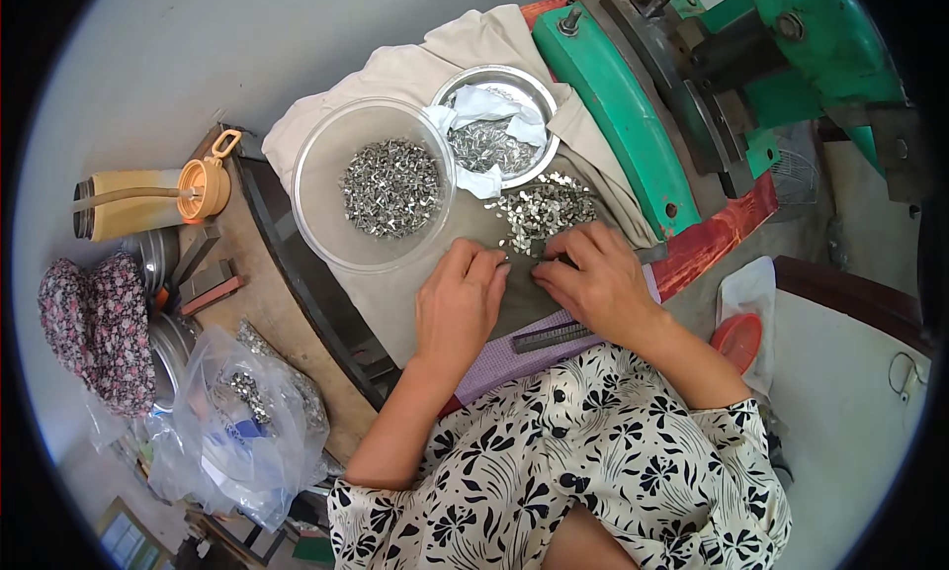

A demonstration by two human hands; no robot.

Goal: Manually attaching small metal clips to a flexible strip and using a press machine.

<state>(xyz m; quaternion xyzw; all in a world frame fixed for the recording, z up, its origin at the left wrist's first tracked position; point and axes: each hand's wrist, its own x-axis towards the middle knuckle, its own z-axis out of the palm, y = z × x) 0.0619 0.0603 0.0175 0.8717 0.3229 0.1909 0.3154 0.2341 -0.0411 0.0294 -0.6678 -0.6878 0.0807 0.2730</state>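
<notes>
Over the cloth-covered work surface, my left hand point(458, 303) is closed, thumb and fingertips pinched together. Whatever they hold, if anything, is too small to make out. A short gap away, my right hand point(600, 283) is also closed, its fingers curled down at the near edge of a heap of small, flat, shiny metal pieces point(549, 206). Its fingertips are partly hidden. Beyond my left hand stands a clear round plastic tub point(314, 204) with many small bent metal parts point(392, 187) in it. Behind the heap, a steel bowl point(542, 93) lined with white plastic holds thin metal pins point(489, 147).
A green machine with a dark metal bed point(618, 115) fills the far right. Close to my body lies a dark ridged strip point(550, 337) on a purple mat point(484, 367). On the left are a yellow bottle point(138, 199), a flowered cloth point(94, 333) and a plastic bag point(237, 441).
</notes>
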